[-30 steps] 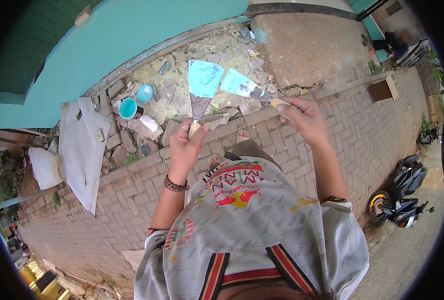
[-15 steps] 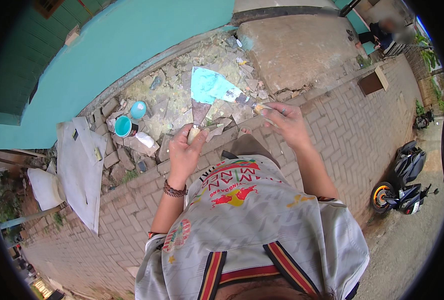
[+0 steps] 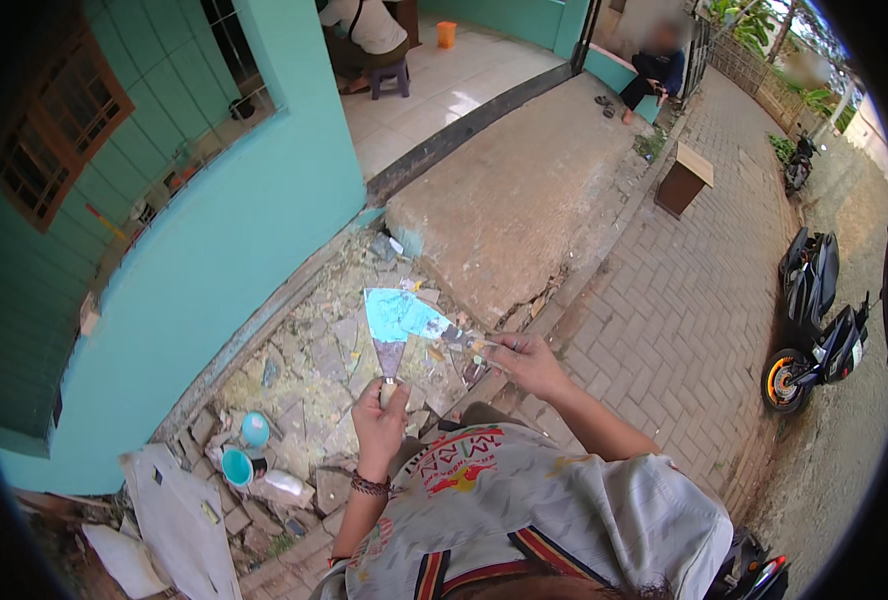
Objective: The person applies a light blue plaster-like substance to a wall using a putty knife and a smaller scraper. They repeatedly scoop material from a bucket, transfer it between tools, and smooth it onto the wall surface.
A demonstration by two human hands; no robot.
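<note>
My left hand (image 3: pixel 378 425) grips the wooden handle of a wide putty knife (image 3: pixel 390 352), blade up, with light turquoise paste spread over it. My right hand (image 3: pixel 529 365) holds a narrower putty knife (image 3: pixel 454 336), its paste-coated blade touching or overlapping the wide one. Beyond them lies a bed of broken tiles and rubble (image 3: pixel 309 365), with an open turquoise tub (image 3: pixel 237 465), a round turquoise lid (image 3: pixel 255 429) and a white bottle or bag (image 3: pixel 282 483) at lower left.
A turquoise wall (image 3: pixel 214 250) runs along the left beside a concrete slab (image 3: pixel 509 190). A person (image 3: pixel 379 35) sits inside the doorway, another (image 3: pixel 644 80) outside. A wooden box (image 3: pixel 682 183) and motorbikes (image 3: pixel 809 360) line the brick path (image 3: pixel 624 330). A white board (image 3: pixel 169 505) lies lower left.
The view has swung up, showing the doorway, window and more of the path. The two blades have come together and now sit lower in the picture, as do both hands.
</note>
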